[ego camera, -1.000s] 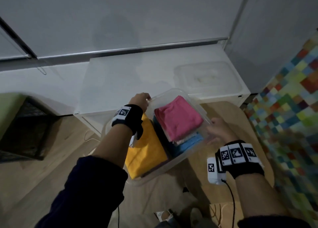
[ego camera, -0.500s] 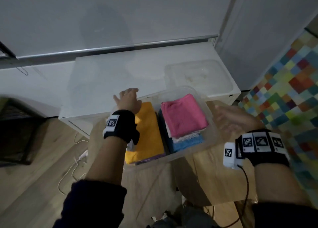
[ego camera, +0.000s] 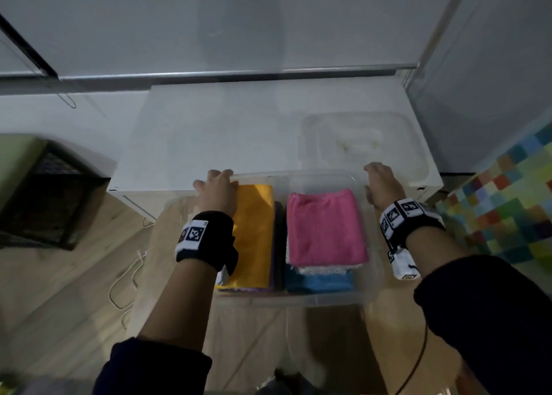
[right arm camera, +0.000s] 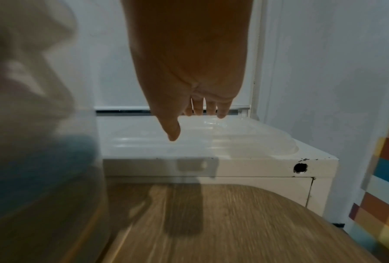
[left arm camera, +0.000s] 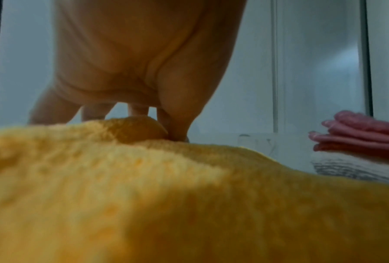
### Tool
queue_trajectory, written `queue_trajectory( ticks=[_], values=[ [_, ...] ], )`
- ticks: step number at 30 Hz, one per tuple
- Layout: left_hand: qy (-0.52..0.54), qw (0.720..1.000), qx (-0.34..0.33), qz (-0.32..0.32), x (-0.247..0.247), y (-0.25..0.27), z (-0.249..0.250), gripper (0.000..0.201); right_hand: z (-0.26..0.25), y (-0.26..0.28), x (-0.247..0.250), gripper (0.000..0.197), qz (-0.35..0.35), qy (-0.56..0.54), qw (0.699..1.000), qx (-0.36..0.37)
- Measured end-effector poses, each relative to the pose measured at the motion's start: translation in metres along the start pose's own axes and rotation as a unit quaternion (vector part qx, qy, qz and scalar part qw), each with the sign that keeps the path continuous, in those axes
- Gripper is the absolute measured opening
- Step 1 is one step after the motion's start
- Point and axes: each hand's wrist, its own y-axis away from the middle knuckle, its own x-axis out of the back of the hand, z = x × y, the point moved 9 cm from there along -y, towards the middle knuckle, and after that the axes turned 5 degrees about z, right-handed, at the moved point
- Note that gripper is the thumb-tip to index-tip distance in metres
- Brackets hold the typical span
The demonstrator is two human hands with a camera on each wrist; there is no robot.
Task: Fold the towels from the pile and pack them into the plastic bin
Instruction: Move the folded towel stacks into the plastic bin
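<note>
Nearest the camera, the clear plastic bin [ego camera: 298,300] sits on a rounded wooden counter [right arm camera: 222,222], packed with folded towels in 2 stacks. On the 9 o'clock side, the yellow towel [ego camera: 254,236] lies on top with a purple edge peeking out underneath. On the 3 o'clock side, the pink towel [ego camera: 325,227] tops a stack with a white one and a blue towel [ego camera: 319,282] below it.

The left hand [ego camera: 216,193] is at the bin's far 10 o'clock corner, fingers [left arm camera: 53,108] reaching down past the far edge of the yellow towel with the thumb pushed into the fabric. Can't honestly tell whether it's gripping the rim or just resting there. The right hand [ego camera: 382,187] is at the far 2 o'clock corner, beside the bin's wall. From the right wrist view its fingers [right arm camera: 197,108] hang straight and relaxed with the thumb pointing down, wrapped around nothing.

Further out at 12 o'clock there's a white cabinet [ego camera: 209,138] up against the wall, and the clear lid [ego camera: 361,144] is lying on top of it toward 1 o'clock. A colourful checkered surface [ego camera: 507,203] shows off at 3 o'clock.
</note>
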Motion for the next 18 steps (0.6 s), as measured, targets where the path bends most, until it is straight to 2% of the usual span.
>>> queue_trajectory(
  ticks=[3, 7, 10, 13, 15, 18],
  values=[
    [-0.01, 1.0, -0.001, 0.024, -0.003, -0.004, 0.009, 0.036, 0.01, -0.024, -0.017, 0.065, -0.052, 0.049, 0.997, 0.006],
    [0.009, 0.999, 0.015, 0.046, -0.007, -0.009, 0.009, 0.032, 0.017, -0.041, -0.029, 0.071, -0.104, 0.075, 0.992, 0.006],
    [0.01, 0.997, 0.031, 0.065, -0.006, -0.008, 0.008, 0.031, 0.022, -0.046, -0.032, 0.077, -0.107, 0.137, 0.985, 0.015],
    [0.016, 0.996, 0.051, 0.069, -0.003, -0.004, 0.008, 0.032, 0.022, -0.049, -0.033, 0.071, -0.073, 0.164, 0.983, 0.03],
    [0.018, 0.996, 0.059, 0.067, -0.002, 0.0, 0.01, 0.033, 0.021, -0.05, -0.031, 0.06, -0.046, 0.177, 0.982, 0.036],
    [0.017, 0.997, 0.055, 0.054, -0.002, 0.002, 0.011, 0.037, 0.022, -0.051, -0.027, 0.046, -0.044, 0.163, 0.985, 0.028]
  ],
)
